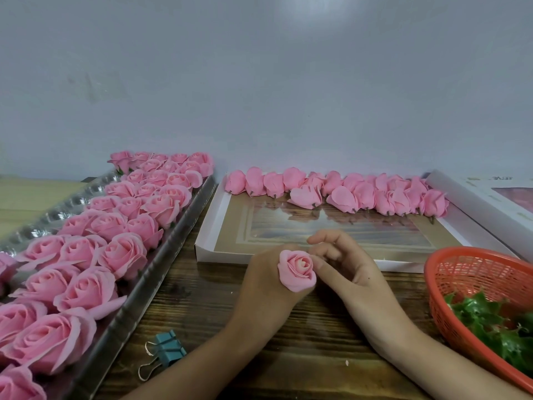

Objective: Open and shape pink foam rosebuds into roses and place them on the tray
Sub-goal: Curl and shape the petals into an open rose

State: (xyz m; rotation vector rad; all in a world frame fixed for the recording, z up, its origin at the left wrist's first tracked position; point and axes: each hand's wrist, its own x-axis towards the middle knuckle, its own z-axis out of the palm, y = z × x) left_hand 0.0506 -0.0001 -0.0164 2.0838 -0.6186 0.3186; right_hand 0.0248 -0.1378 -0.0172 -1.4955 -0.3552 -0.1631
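Dark wood-grain table set against plain grey wall. Pink foam rosebud gripped at base by left hand over table's middle; spiral centre turned up toward camera, long axis near upright. Right hand laid against bud's right edge, fingers curled; pinch cannot be told. Lettering on white box far right unreadable. Opened roses packed on shiny tray at left; closed buds lined along shallow white box lid behind hands. Red mesh basket with green leaves at right; teal binder clip beside left forearm.
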